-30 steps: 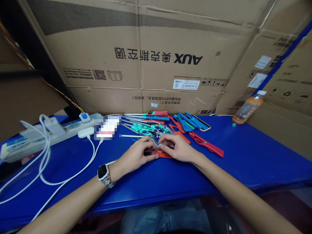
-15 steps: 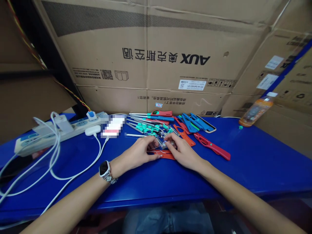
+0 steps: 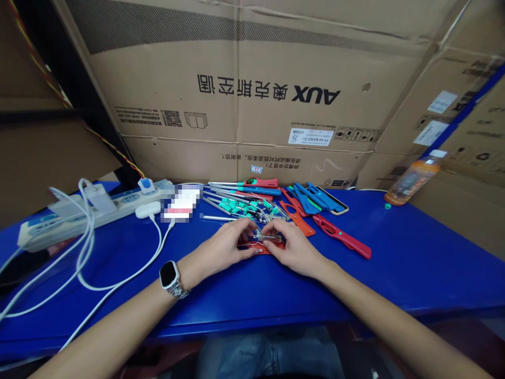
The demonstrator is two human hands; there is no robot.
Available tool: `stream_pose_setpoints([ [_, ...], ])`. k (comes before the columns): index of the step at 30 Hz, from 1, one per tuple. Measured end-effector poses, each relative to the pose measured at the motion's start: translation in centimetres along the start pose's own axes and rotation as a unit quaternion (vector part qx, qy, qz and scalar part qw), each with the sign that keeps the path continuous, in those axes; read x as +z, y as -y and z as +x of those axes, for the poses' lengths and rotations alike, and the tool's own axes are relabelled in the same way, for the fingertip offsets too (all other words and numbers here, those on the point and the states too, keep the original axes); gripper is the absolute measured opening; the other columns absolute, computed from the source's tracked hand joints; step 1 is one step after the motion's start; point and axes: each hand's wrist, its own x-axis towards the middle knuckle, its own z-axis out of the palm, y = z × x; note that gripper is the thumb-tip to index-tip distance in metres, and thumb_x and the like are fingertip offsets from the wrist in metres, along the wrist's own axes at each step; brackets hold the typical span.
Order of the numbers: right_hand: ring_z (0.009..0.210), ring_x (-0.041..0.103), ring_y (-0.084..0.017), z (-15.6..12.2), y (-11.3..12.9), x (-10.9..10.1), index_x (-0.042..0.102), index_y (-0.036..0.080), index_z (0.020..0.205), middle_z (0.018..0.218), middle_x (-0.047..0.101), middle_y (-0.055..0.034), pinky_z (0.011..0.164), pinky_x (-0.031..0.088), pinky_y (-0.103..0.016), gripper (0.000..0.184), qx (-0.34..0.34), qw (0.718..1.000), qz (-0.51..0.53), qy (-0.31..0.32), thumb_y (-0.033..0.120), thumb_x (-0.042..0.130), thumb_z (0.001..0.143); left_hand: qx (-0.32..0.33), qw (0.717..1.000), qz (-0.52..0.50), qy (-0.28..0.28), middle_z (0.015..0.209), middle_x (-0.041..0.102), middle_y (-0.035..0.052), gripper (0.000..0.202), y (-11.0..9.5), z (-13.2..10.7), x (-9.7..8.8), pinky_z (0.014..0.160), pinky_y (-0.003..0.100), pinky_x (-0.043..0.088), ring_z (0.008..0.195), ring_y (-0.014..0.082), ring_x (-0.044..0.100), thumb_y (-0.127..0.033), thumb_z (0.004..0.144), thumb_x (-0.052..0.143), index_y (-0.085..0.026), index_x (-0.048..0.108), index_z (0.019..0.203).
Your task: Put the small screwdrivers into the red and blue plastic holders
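Observation:
My left hand (image 3: 228, 246) and my right hand (image 3: 292, 250) meet over a red plastic shell (image 3: 263, 247) lying on the blue table (image 3: 244, 295). Both pinch a small clear part (image 3: 268, 237) with thin wires, held just above the shell. My left wrist carries a smartwatch (image 3: 169, 276). Right behind my hands lies a heap of metal rods with small green parts (image 3: 240, 206).
Red and blue plastic shells (image 3: 315, 202) lie at the back right of my hands, one long red shell (image 3: 347, 237) further right. A white power strip (image 3: 79, 213) with chargers and cables is at the left. An orange bottle (image 3: 412, 178) and cardboard boxes (image 3: 252, 89) line the back.
My hands have drawn closer together over the red shell, and the clear part now sits between both sets of fingertips. The view shifted slightly.

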Motion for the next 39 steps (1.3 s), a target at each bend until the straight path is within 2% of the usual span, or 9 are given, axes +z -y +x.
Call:
stream_pose_setpoints([
  [3,0.088,0.06,-0.019,0.0,0.0,0.1,0.065,0.02,0.093,0.09,0.068,-0.0027,0.082,0.041,-0.034,0.011,-0.003,0.999,-0.042,0.006,0.015,0.062,0.084,0.017,1.0,0.019,-0.007,0.101,0.063,0.0044,0.03,0.0,-0.1,-0.1,0.08,0.033,0.051,0.09,0.0187,0.061,-0.033,0.085,0.069,-0.019,0.056,0.108],
  [8,0.085,0.058,-0.019,-0.2,-0.4,0.0,0.071,0.021,0.097,0.086,0.065,-0.0037,0.077,0.04,-0.033,0.013,-0.015,0.994,-0.103,0.029,0.025,0.063,0.088,0.06,0.997,0.039,0.02,0.098,0.064,0.004,0.012,-0.3,-0.1,-0.6,0.08,0.031,0.05,0.09,0.0176,0.061,-0.027,0.094,0.056,-0.019,0.062,0.102],
  [13,0.09,0.059,-0.02,-0.6,-0.5,-0.4,0.073,0.021,0.101,0.092,0.065,-0.0053,0.081,0.041,-0.034,0.018,-0.031,0.992,-0.113,0.041,0.031,0.063,0.09,0.059,0.996,0.061,0.041,0.089,0.065,0.0041,0.014,-0.2,0.1,-0.8,0.073,0.027,0.048,0.081,0.0162,0.061,-0.017,0.093,0.054,-0.017,0.068,0.094],
  [18,0.09,0.059,-0.019,-0.6,-0.4,-0.8,0.073,0.021,0.093,0.088,0.065,-0.0043,0.081,0.041,-0.034,0.012,-0.032,0.992,-0.116,0.042,0.025,0.061,0.092,0.074,0.995,0.056,0.04,0.095,0.065,0.0051,0.017,0.2,0.1,-0.7,0.077,0.027,0.048,0.082,0.0157,0.062,-0.017,0.093,0.055,-0.018,0.071,0.096],
  [23,0.091,0.059,-0.019,-0.5,-0.6,-1.0,0.071,0.02,0.092,0.09,0.066,-0.004,0.082,0.04,-0.034,0.01,-0.025,0.992,-0.109,0.053,0.027,0.063,0.091,0.059,0.995,0.065,0.047,0.092,0.065,0.0049,0.015,0.1,0.2,-0.8,0.075,0.028,0.048,0.08,0.0162,0.061,-0.016,0.092,0.056,-0.017,0.072,0.094],
  [27,0.095,0.059,-0.02,-0.4,-0.5,-1.2,0.07,0.021,0.094,0.092,0.068,-0.0036,0.088,0.036,-0.037,0.01,-0.056,0.986,-0.144,0.068,0.028,0.063,0.092,0.059,0.996,0.061,0.031,0.093,0.064,0.0051,0.013,-0.3,0.2,-0.9,0.077,0.03,0.048,0.085,0.0177,0.06,-0.02,0.092,0.058,-0.017,0.07,0.093],
  [30,0.096,0.059,-0.02,-0.3,-0.2,-1.5,0.068,0.021,0.097,0.095,0.069,-0.004,0.087,0.034,-0.037,0.011,-0.094,0.982,-0.157,0.044,0.027,0.061,0.093,0.058,0.996,0.062,0.011,0.091,0.064,0.0047,0.012,-0.5,0.3,-0.8,0.078,0.031,0.048,0.086,0.0188,0.059,-0.026,0.091,0.061,-0.017,0.069,0.091],
  [33,0.098,0.058,-0.021,-0.3,-0.1,-1.7,0.067,0.019,0.101,0.099,0.07,-0.0054,0.086,0.034,-0.037,0.013,-0.122,0.979,-0.161,0.011,0.026,0.058,0.094,0.047,0.997,0.059,0.0,0.083,0.064,0.003,0.014,-0.6,0.4,-0.6,0.073,0.029,0.046,0.079,0.0174,0.058,-0.027,0.091,0.061,-0.016,0.067,0.085],
  [39,0.096,0.057,-0.02,-0.5,-0.3,-1.7,0.068,0.02,0.102,0.098,0.069,-0.0049,0.085,0.035,-0.036,0.014,-0.134,0.975,-0.175,0.014,0.027,0.057,0.095,0.02,0.998,0.052,0.025,0.079,0.063,0.0017,0.022,-0.5,0.4,-0.5,0.066,0.027,0.044,0.073,0.0157,0.057,-0.03,0.094,0.056,-0.017,0.066,0.08],
])
